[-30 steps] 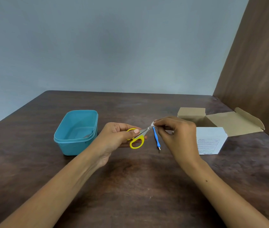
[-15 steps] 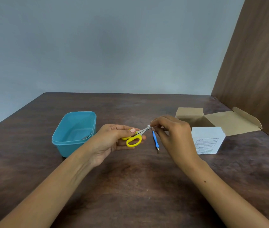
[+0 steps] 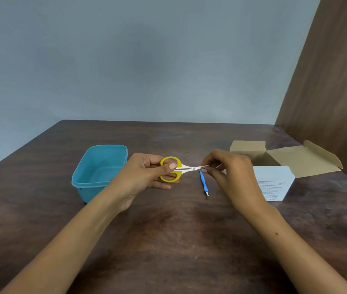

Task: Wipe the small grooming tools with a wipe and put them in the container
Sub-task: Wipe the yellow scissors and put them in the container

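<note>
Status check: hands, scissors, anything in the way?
Left hand grips yellow scissors by the handles. Right hand pinches wipe on blade tips. Blue container unobstructed.

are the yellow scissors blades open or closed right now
Closed. The scissors held by the left hand show both blades together as one narrow silver strip, tips hidden inside the wipe the right hand pinches.

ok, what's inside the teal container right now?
The teal container shows only bare bottom where visible; its near wall and the left hand hide the near-right corner. The yellow-handled scissors are outside it, in that hand.
</note>
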`<state>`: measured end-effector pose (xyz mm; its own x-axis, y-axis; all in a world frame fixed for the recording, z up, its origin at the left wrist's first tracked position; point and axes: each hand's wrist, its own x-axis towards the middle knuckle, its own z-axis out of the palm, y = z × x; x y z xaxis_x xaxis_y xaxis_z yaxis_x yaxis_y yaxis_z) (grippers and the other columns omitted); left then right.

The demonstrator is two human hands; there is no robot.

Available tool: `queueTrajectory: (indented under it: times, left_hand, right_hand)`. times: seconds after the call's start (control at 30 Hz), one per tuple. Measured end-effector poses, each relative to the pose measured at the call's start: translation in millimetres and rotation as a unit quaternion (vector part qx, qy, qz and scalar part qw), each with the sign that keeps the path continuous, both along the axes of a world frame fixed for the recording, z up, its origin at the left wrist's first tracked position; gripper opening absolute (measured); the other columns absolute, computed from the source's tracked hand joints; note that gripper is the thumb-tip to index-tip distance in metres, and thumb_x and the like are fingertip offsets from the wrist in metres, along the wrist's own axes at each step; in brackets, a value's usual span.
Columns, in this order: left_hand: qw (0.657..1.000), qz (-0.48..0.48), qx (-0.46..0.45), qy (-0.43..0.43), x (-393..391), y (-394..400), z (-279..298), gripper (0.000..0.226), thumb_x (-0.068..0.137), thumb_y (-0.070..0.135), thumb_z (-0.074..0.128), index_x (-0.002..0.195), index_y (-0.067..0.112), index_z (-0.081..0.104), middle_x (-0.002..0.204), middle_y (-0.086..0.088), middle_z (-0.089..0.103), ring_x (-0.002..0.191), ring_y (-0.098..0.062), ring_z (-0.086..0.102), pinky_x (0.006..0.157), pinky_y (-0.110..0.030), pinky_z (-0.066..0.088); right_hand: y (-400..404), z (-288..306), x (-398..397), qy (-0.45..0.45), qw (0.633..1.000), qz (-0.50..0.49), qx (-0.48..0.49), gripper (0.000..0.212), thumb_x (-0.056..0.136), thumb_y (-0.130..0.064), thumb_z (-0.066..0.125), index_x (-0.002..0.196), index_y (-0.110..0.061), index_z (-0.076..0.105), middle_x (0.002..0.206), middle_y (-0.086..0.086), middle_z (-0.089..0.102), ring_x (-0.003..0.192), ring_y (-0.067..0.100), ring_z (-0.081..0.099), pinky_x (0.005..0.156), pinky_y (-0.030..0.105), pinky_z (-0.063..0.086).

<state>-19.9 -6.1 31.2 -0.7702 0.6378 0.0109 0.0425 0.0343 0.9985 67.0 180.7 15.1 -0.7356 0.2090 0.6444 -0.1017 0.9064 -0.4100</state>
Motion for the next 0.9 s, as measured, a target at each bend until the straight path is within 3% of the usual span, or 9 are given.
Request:
queueTrajectory:
  times: [0.1,0.3,0.57,0.73,0.9]
  left_hand:
    - [0.999,0.016,0.019,-0.029,2.4,1.8,-0.5,0.022,0.086,0.014,0.063,0.103,0.0,0.07,0.095,-0.019,0.073,0.083,-0.025,0.073,0.059,-0.023,0.059]
    - [0.994,0.039,0.062,-0.087,3.7,4.5,-1.1,0.024,0.088,0.015,0.061,0.104,-0.001,0.068,0.09,-0.017,0.075,0.081,-0.024,0.074,0.056,-0.022,0.058]
    - [0.995,0.044,0.082,-0.047,14.7,13.1,-9.0,0.025,0.086,0.014,0.062,0.104,-0.003,0.068,0.091,-0.019,0.074,0.081,-0.023,0.074,0.054,-0.02,0.056]
    - [0.995,0.05,0.079,-0.021,16.2,13.3,-9.2,0.022,0.088,0.014,0.062,0.103,0.001,0.07,0.089,-0.016,0.075,0.081,-0.021,0.074,0.055,-0.02,0.057]
    - [0.995,0.053,0.079,-0.019,17.5,13.9,-8.9,0.023,0.088,0.013,0.062,0.104,-0.002,0.068,0.091,-0.02,0.074,0.079,-0.021,0.074,0.054,-0.019,0.056]
  right_hand:
    - [-1.9,1.9,2.7,0.052,0.997,-0.014,-0.057,0.01,0.073,-0.004,0.075,0.073,-0.011,0.069,0.068,-0.005,0.067,0.062,0.009,0.061,0.064,0.028,0.048]
    - [-1.9,5.5,5.1,0.162,0.984,-0.055,-0.05,0.011,0.077,0.002,0.072,0.081,-0.008,0.071,0.078,0.003,0.07,0.069,0.011,0.063,0.068,0.021,0.051]
    - [-22.3,-13.7,-6.3,0.134,0.991,0.006,0.026,0.013,0.076,-0.003,0.067,0.084,-0.006,0.076,0.083,0.006,0.071,0.072,0.019,0.067,0.065,0.023,0.046]
    - [-30.9,-15.9,-4.6,0.113,0.99,0.041,0.074,0.014,0.077,-0.006,0.064,0.085,-0.009,0.076,0.084,0.003,0.069,0.073,0.016,0.064,0.063,0.025,0.048]
    - [-20.8,-15.2,-5.2,0.133,0.99,0.025,0.046,0.013,0.078,-0.002,0.067,0.086,-0.007,0.075,0.087,0.004,0.073,0.077,0.02,0.068,0.067,0.03,0.051]
